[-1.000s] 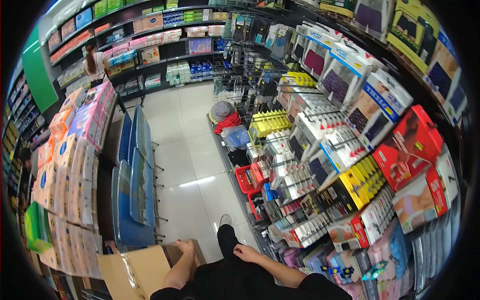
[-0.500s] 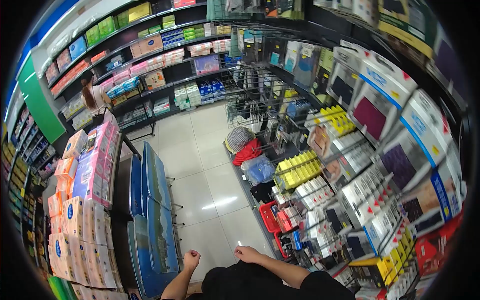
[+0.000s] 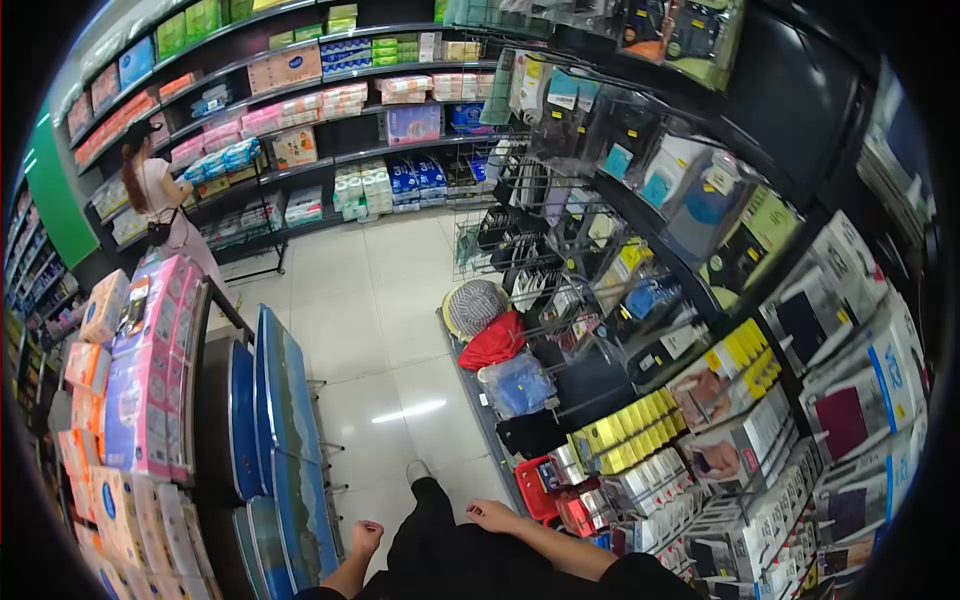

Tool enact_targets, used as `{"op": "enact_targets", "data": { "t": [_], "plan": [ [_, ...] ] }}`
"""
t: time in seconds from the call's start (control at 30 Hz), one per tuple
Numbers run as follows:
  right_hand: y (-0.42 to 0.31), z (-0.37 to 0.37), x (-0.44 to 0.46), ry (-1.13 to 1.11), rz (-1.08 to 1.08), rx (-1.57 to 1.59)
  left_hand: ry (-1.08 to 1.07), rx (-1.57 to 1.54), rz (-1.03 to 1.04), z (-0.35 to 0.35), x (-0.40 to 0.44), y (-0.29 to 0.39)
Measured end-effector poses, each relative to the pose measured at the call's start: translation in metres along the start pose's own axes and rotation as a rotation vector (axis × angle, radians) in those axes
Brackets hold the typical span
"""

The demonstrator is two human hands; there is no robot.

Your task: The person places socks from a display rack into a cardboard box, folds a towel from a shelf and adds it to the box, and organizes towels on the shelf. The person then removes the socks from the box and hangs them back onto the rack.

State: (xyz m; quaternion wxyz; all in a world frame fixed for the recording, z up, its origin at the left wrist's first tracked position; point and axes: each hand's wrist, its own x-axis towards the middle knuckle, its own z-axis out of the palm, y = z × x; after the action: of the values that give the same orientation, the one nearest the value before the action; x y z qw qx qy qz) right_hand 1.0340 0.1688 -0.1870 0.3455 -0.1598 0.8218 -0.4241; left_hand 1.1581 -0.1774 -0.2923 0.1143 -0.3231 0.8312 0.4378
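My left hand (image 3: 367, 538) hangs low in front of my body, its fingers curled in, with nothing showing in it. Nearest to it stand the blue folding tables (image 3: 290, 440), leaning upright on the left. My right hand (image 3: 490, 516) is held by my waist, fingers loosely curled and no object visible in them. Just right of it sits a red basket (image 3: 531, 490) at the foot of the rack. Neither hand touches any goods. One shoe (image 3: 418, 470) is stepping forward on the tiled floor.
Hanging packages (image 3: 840, 420) fill racks on the right. A grey hat (image 3: 476, 308), a red cloth item (image 3: 492, 340) and a blue bag (image 3: 517, 384) lie low beside the aisle. Tissue packs (image 3: 140, 410) are stacked left. A person (image 3: 160, 190) stands by the back shelves.
I have moved forward along the aisle, and the view has shifted: the right-hand racks and the hat appear closer. A shoe has come into view. Both hands remain curled.
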Motion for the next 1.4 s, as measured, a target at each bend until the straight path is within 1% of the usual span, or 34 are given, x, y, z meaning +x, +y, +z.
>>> {"op": "enact_targets", "data": {
  "t": [0.03, 0.1, 0.13, 0.17, 0.2, 0.23, 0.3, 0.33, 0.37, 0.43, 0.47, 0.53, 0.57, 0.63, 0.67, 0.7, 0.73, 0.8, 0.83, 0.87, 0.9, 0.97, 1.03, 1.07, 1.13, 1.23, 1.3, 1.4],
  "plan": [
    [0.001, -0.016, 0.028, 0.016, -0.007, -0.002, 0.014, 0.037, 0.011, -0.009, 0.031, 0.018],
    [-0.003, -0.035, 0.067, 0.088, 0.073, -0.091, 0.014, 0.032, -0.006, -0.027, 0.069, 0.039],
    [-0.009, -0.045, 0.088, 0.097, 0.085, -0.079, 0.027, 0.012, 0.003, -0.033, 0.09, 0.05],
    [-0.013, -0.058, 0.112, 0.095, 0.081, -0.084, 0.042, -0.01, 0.009, -0.04, 0.11, 0.061],
    [-0.023, -0.069, 0.137, 0.103, 0.065, -0.075, 0.026, 0.013, 0.073, -0.048, 0.134, 0.072],
    [-0.032, -0.076, 0.157, 0.113, 0.051, -0.06, 0.025, 0.018, 0.069, -0.059, 0.155, 0.081],
    [-0.058, -0.106, 0.196, 0.162, 0.032, -0.069, -0.042, 0.105, 0.108, -0.07, 0.204, 0.111],
    [-0.075, -0.121, 0.211, 0.213, 0.007, -0.061, -0.1, 0.097, 0.15, -0.078, 0.226, 0.122],
    [-0.088, -0.132, 0.224, 0.26, -0.012, -0.047, -0.119, 0.108, 0.143, -0.08, 0.248, 0.134],
    [-0.104, -0.151, 0.255, 0.336, -0.04, 0.047, -0.055, 0.159, 0.181, -0.088, 0.289, 0.158],
    [-0.112, -0.163, 0.27, 0.359, -0.017, 0.071, -0.058, 0.168, 0.189, -0.09, 0.307, 0.173],
    [-0.121, -0.185, 0.302, 0.41, -0.015, 0.102, 0.117, -0.008, 0.428, -0.082, 0.333, 0.203],
    [-0.123, -0.196, 0.317, 0.448, -0.014, 0.121, 0.112, -0.002, 0.43, -0.079, 0.348, 0.218],
    [-0.115, -0.22, 0.354, 0.465, -0.034, 0.17, -0.095, -0.106, 0.256, -0.077, 0.373, 0.247],
    [-0.115, -0.237, 0.372, 0.517, -0.082, 0.186, -0.095, -0.101, 0.253, -0.072, 0.392, 0.252],
    [-0.115, -0.256, 0.391, 0.567, -0.132, 0.2, -0.161, -0.076, 0.245, -0.066, 0.414, 0.261],
    [-0.117, -0.274, 0.408, 0.562, -0.129, 0.206, -0.228, -0.049, 0.233, -0.062, 0.431, 0.267],
    [-0.126, -0.321, 0.445, 0.692, -0.194, 0.341, -0.243, 0.02, 0.223, -0.056, 0.465, 0.278],
    [-0.136, -0.346, 0.458, 0.741, -0.188, 0.324, -0.259, 0.084, 0.212, -0.062, 0.473, 0.3],
    [-0.141, -0.369, 0.474, 0.799, -0.249, 0.366, -0.259, 0.02, 0.158, -0.067, 0.479, 0.319],
    [-0.145, -0.39, 0.491, 0.86, -0.31, 0.408, -0.255, 0.027, 0.154, -0.07, 0.488, 0.333],
    [-0.16, -0.437, 0.517, 0.936, -0.249, 0.399, -0.265, 0.1, 0.285, -0.071, 0.525, 0.36],
    [-0.166, -0.477, 0.54, 1.044, -0.233, 0.214, -0.264, 0.037, 0.377, -0.067, 0.559, 0.374],
    [-0.17, -0.488, 0.543, 1.039, -0.21, 0.216, -0.268, -0.021, 0.369, -0.066, 0.562, 0.389],
    [-0.189, -0.523, 0.558, 1.123, -0.301, 0.428, -0.273, -0.087, 0.382, -0.06, 0.584, 0.426],
    [-0.203, -0.557, 0.572, 1.163, -0.305, 0.463, -0.328, -0.007, 0.383, -0.056, 0.606, 0.458],
    [-0.202, -0.572, 0.585, 1.19, -0.297, 0.423, -0.337, 0.129, 0.361, -0.051, 0.617, 0.481],
    [-0.227, -0.596, 0.594, 1.303, -0.266, 0.457, -0.39, 0.132, 0.39, -0.035, 0.651, 0.487]
  ]
}}
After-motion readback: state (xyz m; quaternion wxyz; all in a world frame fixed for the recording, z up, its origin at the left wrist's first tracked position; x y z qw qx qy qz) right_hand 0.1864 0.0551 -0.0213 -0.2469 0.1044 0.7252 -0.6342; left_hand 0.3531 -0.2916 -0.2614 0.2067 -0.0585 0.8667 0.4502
